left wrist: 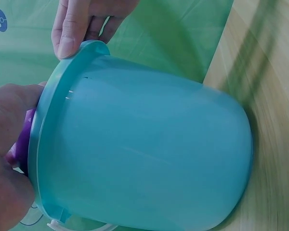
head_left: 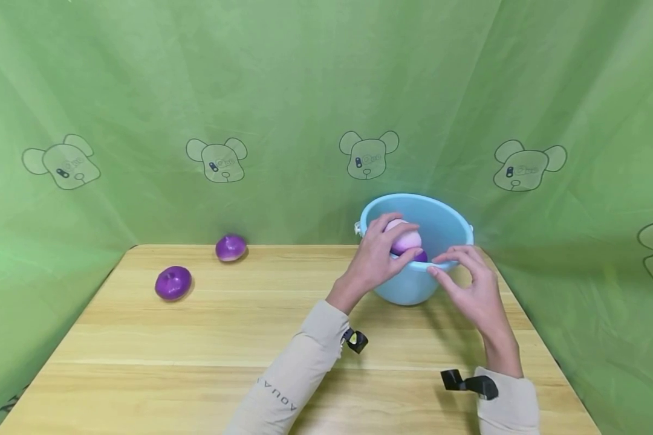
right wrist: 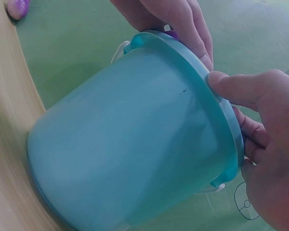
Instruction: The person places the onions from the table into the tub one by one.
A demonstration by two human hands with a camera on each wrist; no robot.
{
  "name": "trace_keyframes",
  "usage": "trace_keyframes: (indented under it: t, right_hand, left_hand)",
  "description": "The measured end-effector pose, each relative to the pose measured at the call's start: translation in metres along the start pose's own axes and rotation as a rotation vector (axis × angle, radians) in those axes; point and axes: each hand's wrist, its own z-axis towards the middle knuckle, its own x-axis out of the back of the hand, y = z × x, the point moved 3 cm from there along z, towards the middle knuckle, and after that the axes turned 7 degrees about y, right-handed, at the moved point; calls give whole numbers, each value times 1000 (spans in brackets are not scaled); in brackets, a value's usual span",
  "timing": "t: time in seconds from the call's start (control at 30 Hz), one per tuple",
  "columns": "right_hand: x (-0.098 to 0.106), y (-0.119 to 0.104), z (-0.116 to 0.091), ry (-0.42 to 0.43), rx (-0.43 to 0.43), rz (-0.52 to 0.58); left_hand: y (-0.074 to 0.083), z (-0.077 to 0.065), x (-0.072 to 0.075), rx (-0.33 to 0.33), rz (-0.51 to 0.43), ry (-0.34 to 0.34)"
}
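Note:
A light blue bucket (head_left: 408,287) stands upright at the table's back right. At its mouth, my left hand (head_left: 374,257) grips a purple onion (head_left: 405,237) with its pale pink underside turned up, just inside the near rim. Only a purple sliver of the onion (left wrist: 24,142) shows past the rim in the left wrist view. My right hand (head_left: 476,290) pinches the bucket's near right rim, thumb (right wrist: 231,86) outside and fingers inside. The bucket's bottom is hidden from every view.
Two more purple onions lie on the wooden table's left side: one onion (head_left: 173,283) nearer, the other onion (head_left: 231,248) by the back edge. Green cloth (head_left: 294,121) printed with bear heads hangs behind and at both sides. A white handle (left wrist: 82,227) hangs on the bucket.

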Motion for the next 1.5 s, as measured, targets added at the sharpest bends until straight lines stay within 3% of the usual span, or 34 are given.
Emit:
trace_keyframes:
  t: [0.83, 1.3, 1.5]
  right_hand:
    - [0, 0, 1, -1, 2, -2]
    - [0, 2, 1, 2, 3, 10]
    - [0, 2, 1, 10, 14, 13]
  left_hand:
    - [0, 0, 0, 11, 12, -12]
    - [0, 0, -1, -46, 56, -17]
    - [0, -1, -2, -39, 55, -31]
